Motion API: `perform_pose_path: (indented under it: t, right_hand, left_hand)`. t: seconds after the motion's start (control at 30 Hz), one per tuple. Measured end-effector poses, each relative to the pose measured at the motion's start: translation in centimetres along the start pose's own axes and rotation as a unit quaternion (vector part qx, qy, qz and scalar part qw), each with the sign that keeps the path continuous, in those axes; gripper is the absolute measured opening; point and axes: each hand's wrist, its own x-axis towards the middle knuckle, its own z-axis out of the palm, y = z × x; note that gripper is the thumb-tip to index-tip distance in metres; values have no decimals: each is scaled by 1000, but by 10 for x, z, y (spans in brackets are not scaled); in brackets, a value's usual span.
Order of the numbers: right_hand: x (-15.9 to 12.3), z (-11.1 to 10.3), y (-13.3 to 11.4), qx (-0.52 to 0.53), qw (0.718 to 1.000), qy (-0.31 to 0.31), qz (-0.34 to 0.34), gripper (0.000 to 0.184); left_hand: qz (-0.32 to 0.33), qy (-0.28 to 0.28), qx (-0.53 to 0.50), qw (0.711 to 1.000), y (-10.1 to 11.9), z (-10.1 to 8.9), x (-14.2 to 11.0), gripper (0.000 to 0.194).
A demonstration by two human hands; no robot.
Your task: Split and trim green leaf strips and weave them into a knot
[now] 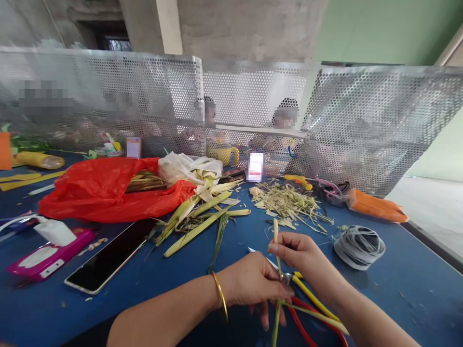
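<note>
My left hand [253,282], with a gold bangle at the wrist, pinches a narrow strip of dried plant leaf [276,233] near its lower part. The strip stands roughly upright, and my right hand [297,246] grips its upper end between thumb and fingers. Below my left hand hang greenish leaf ends [277,323], and another pale strip [314,315] runs off to the right under my right forearm. Under and behind both hands lies a cutting tool with red handles [302,327] and a pointed blade. A yellow handle [313,299] shows beside it; my hands partly hide both.
Leaf stalks [202,226] spill from a red plastic bag [97,188]. Shredded scraps [289,200] lie ahead, a clear-grey twine roll [359,247] to the right. A phone [112,255] and a pink power strip [50,255] lie left. A perforated metal screen [253,91] stands behind.
</note>
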Motion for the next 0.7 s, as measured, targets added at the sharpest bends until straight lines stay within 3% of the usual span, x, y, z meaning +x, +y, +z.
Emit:
perform_pose_path:
  t: [0.07,0.17,0.27,0.33,0.4,0.53,0.7]
  right_hand:
    - [-2,1,-1,13,997,67,-25,29]
    - [-10,1,-4,-101,977,141,-121,19]
    - [-19,5,-4,-294,910,130,-260,12]
    - [-21,8,-2,-392,844,124,-344,14]
    - [-22,9,-1,-441,803,133,-377,16]
    - [-19,7,2,-474,787,130,-373,18]
    - [-16,9,5,-517,749,36,-412,20]
  left_hand:
    - [-21,52,-17,998,-1,-2,4,30]
    - [-36,157,-106,981,-1,-10,11,31]
    - [-30,220,-220,950,0,-17,14,31]
    - [-24,222,-275,935,0,-17,14,23]
    - [-5,203,-309,929,1,-16,13,13]
    - [22,163,-371,914,5,-14,10,15]
    - [64,176,-366,912,5,-15,10,17]
